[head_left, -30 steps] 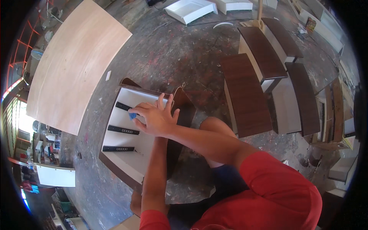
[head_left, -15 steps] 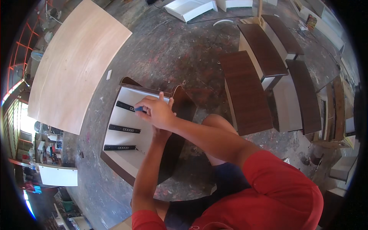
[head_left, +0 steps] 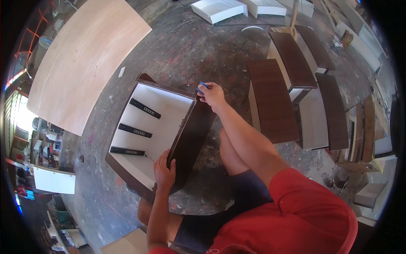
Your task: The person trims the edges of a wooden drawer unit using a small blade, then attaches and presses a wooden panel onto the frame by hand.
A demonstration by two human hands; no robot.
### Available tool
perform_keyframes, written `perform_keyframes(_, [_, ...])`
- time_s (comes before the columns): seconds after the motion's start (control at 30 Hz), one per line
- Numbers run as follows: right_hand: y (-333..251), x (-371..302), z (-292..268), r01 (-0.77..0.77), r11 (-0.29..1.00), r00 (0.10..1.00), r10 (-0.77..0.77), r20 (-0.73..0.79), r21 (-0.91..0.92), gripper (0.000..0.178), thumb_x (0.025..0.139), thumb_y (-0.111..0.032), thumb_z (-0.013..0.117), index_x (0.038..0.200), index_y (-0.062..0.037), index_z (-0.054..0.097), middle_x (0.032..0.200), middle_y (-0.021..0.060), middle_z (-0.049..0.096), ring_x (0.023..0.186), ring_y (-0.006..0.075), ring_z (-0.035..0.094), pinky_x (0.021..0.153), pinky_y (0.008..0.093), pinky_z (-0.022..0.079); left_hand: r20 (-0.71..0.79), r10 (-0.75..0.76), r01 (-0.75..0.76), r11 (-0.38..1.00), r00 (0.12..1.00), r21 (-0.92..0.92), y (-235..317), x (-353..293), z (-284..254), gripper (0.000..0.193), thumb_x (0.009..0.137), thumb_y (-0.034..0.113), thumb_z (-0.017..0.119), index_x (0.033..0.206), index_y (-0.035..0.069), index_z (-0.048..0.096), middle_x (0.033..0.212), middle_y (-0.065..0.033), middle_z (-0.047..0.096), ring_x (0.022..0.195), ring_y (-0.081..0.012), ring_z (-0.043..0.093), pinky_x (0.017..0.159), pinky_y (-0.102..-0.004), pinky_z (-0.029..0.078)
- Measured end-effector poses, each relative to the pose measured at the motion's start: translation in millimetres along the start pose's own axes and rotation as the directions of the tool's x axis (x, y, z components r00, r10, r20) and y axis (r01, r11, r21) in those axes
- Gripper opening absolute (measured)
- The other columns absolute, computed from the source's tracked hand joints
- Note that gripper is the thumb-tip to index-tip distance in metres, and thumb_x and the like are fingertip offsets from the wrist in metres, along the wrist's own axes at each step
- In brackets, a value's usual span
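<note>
A dark brown cabinet carcass (head_left: 198,125) with a white inside lies on the floor before me, its open side up. Three black drawer slides (head_left: 135,130) are fixed to its inner wall. My left hand (head_left: 164,173) grips the near side panel's edge, with the fingers on the inner side and the thumb on the outer. At the far right corner, my right hand (head_left: 212,95) is closed on a small blue object (head_left: 202,87). The fingers partly cover it, and its kind cannot be made out.
A large plywood sheet (head_left: 91,59) lies at the left. Brown-topped cabinets (head_left: 272,101) stand to the right, with white drawer boxes (head_left: 220,10) at the back. A small white piece (head_left: 122,72) lies near the plywood, and a wooden frame (head_left: 363,131) is at far right.
My right hand has moved right, from over the cabinet's inside to its far right corner, with the blue object. My left hand has come back toward me along the side panel's edge.
</note>
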State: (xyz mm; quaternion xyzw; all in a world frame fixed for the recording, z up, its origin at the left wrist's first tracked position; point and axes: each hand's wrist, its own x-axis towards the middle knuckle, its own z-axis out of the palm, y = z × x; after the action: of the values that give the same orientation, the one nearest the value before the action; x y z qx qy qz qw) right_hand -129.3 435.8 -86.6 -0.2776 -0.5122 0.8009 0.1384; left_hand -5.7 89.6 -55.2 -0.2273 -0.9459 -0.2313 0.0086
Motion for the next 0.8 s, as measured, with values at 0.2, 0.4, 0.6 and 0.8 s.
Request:
perform_keyframes(0.2, [16.8, 7.7, 12.4, -0.025, 1.000, 0.978, 0.024, -0.205, -0.003, 0.028, 0.101, -0.027, 0.073, 0.116, -0.0067, 0.062, 0.102, 0.0046, 0.070, 0.082, 0.0144, 0.070, 0.069, 0.0347, 0.064, -0.013, 0.015, -0.017, 0.994, 1.000, -0.109, -3.6, 3.7, 1.5, 0.043, 0.100, 0.021, 0.065, 0.141, 0.007, 0.061, 0.137, -0.0167, 0.066, 0.129, -0.0370, 0.060, 0.112, -0.0486, 0.042])
perform_keyframes(0.4, [28.8, -18.4, 38.2, -0.086, 0.996, 0.959, 0.079, -0.273, -0.011, 0.029, 0.101, -0.032, 0.072, 0.116, -0.0092, 0.062, 0.099, 0.0029, 0.069, 0.080, 0.0143, 0.068, 0.066, 0.0362, 0.064, -0.015, -0.028, 0.028, 0.999, 0.999, -0.040, -3.9, -6.1, -2.5, 0.045, 0.099, 0.020, 0.066, 0.142, 0.008, 0.060, 0.136, -0.0156, 0.067, 0.128, -0.0356, 0.061, 0.112, -0.0481, 0.041])
perform_keyframes(0.6, [41.2, 6.5, 28.5, 0.117, 0.928, 0.853, -0.276, -0.443, -0.354, 0.034, 0.101, -0.035, 0.072, 0.110, -0.0038, 0.065, 0.098, 0.0106, 0.072, 0.087, 0.0186, 0.071, 0.074, 0.0378, 0.059, -0.007, -0.046, 0.045, 0.998, 0.999, -0.044, 2.9, 1.2, 6.1, 0.047, 0.097, 0.022, 0.068, 0.142, 0.009, 0.060, 0.136, -0.0151, 0.067, 0.128, -0.0354, 0.061, 0.112, -0.0479, 0.041])
perform_keyframes(0.8, [33.6, 0.1, 28.7, 0.116, 0.895, 0.862, -0.307, -0.404, -0.432, 0.038, 0.100, -0.038, 0.072, 0.113, -0.0021, 0.066, 0.102, 0.0168, 0.074, 0.100, 0.0304, 0.071, 0.091, 0.0416, 0.053, -0.029, -0.024, 0.024, 1.000, 0.999, 0.003, 5.9, -1.3, 1.5, 0.052, 0.094, 0.024, 0.072, 0.142, 0.009, 0.060, 0.135, -0.0154, 0.067, 0.125, -0.0367, 0.062, 0.110, -0.0494, 0.043])
